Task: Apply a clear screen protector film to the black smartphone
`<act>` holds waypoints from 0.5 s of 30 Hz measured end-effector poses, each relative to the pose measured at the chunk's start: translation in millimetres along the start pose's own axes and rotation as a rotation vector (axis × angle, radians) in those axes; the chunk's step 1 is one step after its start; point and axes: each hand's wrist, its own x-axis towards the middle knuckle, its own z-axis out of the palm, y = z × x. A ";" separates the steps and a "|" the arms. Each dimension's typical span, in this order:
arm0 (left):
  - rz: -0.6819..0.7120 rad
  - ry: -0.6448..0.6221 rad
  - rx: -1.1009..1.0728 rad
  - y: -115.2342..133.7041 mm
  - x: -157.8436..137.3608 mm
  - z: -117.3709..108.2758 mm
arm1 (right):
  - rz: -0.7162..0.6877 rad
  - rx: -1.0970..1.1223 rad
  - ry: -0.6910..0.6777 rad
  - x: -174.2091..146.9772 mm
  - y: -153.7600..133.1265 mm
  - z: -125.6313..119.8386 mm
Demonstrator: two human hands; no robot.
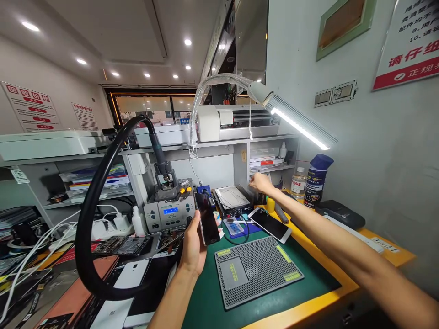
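A yellow workbench (345, 279) carried a green mat (206, 297), on which lay a grey perforated pad (264, 269). Just behind that pad lay a white-fronted phone (269, 224). Behind and left of the pad stood a grey control unit (173, 219); behind and right, a spray can (314, 185) and a black case (340, 214).

Whether anything is gripped by the right hand (261, 183) is hidden; the right wall sign (413, 50) is cut off.

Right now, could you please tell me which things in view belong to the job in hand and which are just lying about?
Likely in the job:
- dark phone, held in the left hand
- lit lamp

Apparently just lying about:
- white phone
- blue can
- black case
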 end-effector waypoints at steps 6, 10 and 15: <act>0.021 0.000 -0.015 6.5 -1.9 0.8 | 0.034 -0.082 -0.106 16.0 -15.6 11.6; 0.017 0.014 0.009 7.9 -2.2 0.5 | 0.047 -0.109 -0.136 24.6 -22.9 17.1; -0.001 0.025 0.011 6.9 -0.6 -1.6 | 0.056 -0.124 -0.157 30.0 -30.1 22.7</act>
